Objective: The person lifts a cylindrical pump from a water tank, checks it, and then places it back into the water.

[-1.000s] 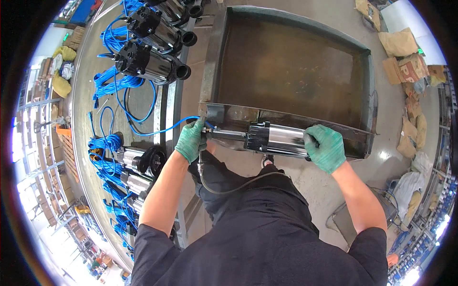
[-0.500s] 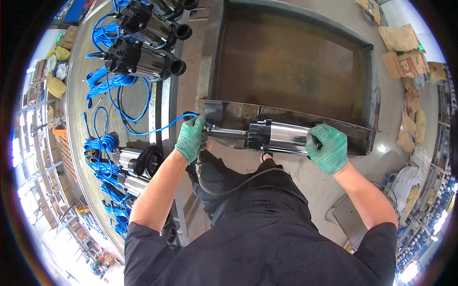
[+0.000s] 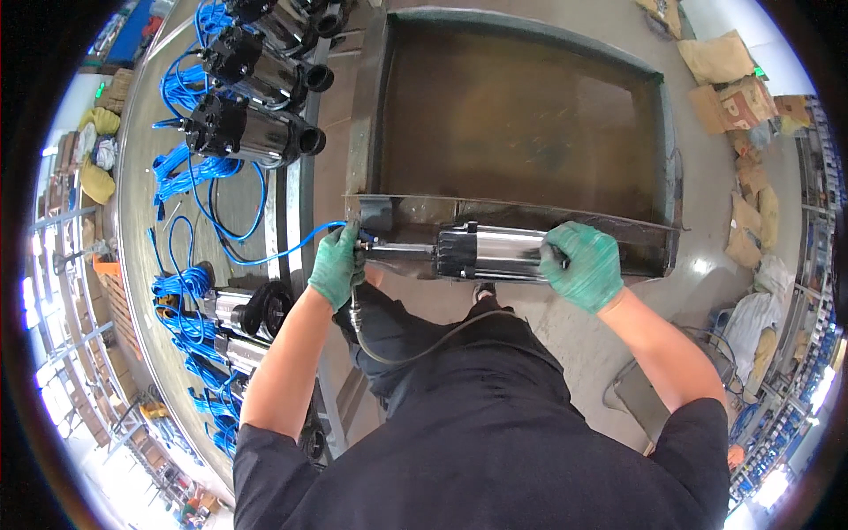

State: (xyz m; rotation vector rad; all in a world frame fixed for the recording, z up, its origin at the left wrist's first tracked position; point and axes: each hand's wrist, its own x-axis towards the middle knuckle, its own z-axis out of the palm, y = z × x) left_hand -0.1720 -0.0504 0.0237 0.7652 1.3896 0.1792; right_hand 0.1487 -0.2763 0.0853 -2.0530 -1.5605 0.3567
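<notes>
A silver pump with a black ribbed end [image 3: 503, 252] lies sideways along the near edge of a water-filled metal tank [image 3: 530, 205]. My right hand [image 3: 583, 267], in a green glove, is closed around the pump's right end, its fingers over a black part there. My left hand [image 3: 336, 268], also gloved in green, is closed around a tool whose metal shaft [image 3: 399, 250] reaches the pump's black end. A thin hose [image 3: 380, 358] with a metal fitting hangs from this tool. The tool's body is mostly hidden by the glove. A blue cable [image 3: 291, 252] runs up to my left hand.
On the bench [image 3: 141, 190] to the left stand several similar pumps [image 3: 256, 132] with coiled blue cables [image 3: 190, 168]. More pumps [image 3: 234, 314] lie nearer. Cardboard boxes and sacks [image 3: 742, 97] line the floor at right. The hose crosses in front of my legs.
The whole view has shifted slightly, so the tank, pump and bench all sit farther left. Both hands keep their holds, with the shaft still against the pump's black end.
</notes>
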